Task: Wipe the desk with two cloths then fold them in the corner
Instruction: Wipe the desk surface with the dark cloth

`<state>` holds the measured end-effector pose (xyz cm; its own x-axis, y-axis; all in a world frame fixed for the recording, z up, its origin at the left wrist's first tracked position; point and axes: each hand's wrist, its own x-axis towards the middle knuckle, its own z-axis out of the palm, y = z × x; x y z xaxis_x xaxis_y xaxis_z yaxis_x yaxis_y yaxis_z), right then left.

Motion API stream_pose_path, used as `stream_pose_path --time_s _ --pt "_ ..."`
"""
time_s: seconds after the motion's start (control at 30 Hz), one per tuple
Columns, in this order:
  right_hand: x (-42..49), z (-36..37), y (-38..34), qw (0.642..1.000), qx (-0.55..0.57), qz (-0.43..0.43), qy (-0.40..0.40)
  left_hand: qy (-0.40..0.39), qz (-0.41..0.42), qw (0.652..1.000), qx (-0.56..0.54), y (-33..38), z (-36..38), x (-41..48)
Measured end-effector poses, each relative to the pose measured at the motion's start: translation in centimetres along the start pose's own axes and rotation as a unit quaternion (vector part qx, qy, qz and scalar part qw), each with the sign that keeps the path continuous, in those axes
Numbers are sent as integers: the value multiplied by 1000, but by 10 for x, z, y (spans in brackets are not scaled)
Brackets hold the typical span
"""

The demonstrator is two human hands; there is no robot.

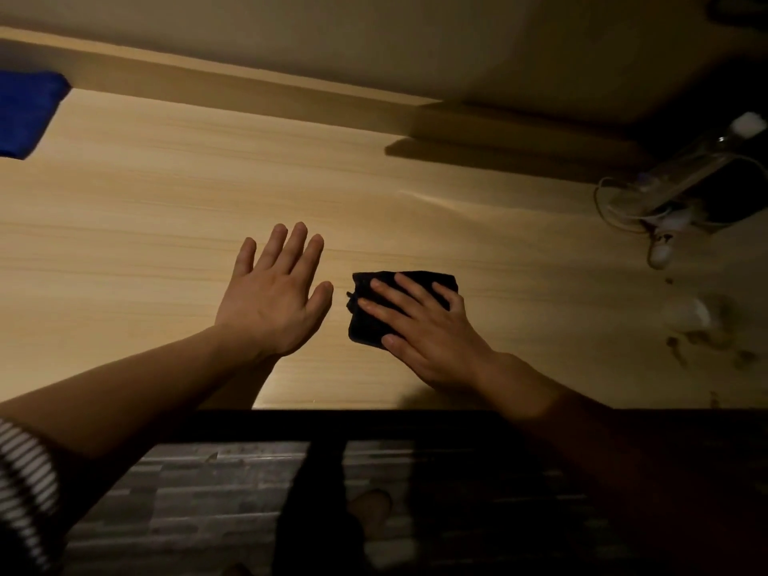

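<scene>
Grey plank floor (216, 505) below dim-lit pale wooden desk (166, 209), cream wall (291, 35) behind.

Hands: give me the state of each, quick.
Left hand: open, fingers spread, holding nothing.
Right hand: open, flat on the black cloth.

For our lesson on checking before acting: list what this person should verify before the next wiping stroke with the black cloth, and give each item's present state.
1. Right hand flat on the black cloth: ok.
2. Black cloth lying on the desk: ok.
3. Left hand open and holding nothing: ok.
4. Blue cloth at the far left edge, out of the stroke's way: ok.
5. Bottle and white cable at the far right, apart from the cloth: ok.
6. Desk wiped clean: not ok, marks show at the right.
</scene>
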<state>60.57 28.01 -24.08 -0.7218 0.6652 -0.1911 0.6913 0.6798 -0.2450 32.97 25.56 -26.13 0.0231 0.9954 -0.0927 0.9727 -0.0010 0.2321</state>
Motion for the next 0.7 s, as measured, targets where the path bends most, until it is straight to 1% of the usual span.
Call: stream_pose_path --time_s 0.13,0.23,0.4,0.5,0.57,0.6,0.63,0.67,0.7 --pt "-29 13 -22 1000 18 18 5 0 6 1000 0 0 -4 -3" --pt "-46 25 -36 998 38 30 30 -2 9 1000 -2 0 -6 -3" --pt "-67 28 -62 987 131 56 78 1 12 1000 -3 0 -7 -3" --pt "-73 24 -78 978 177 81 74 3 12 1000 -7 0 -7 -2" --pt "-75 17 -79 970 215 95 56 6 11 1000 -8 0 -6 -2" --pt "-75 10 -77 960 258 103 40 7 11 1000 -8 0 -6 -2" --pt "-72 0 -74 940 319 114 28 8 12 1000 -8 -1 -5 -2" --pt "-68 -13 -70 913 389 125 21 8 13 1000 -8 -1 -4 -1" --pt "-63 -24 -64 887 441 133 33 9 13 1000 -9 -2 -3 0"
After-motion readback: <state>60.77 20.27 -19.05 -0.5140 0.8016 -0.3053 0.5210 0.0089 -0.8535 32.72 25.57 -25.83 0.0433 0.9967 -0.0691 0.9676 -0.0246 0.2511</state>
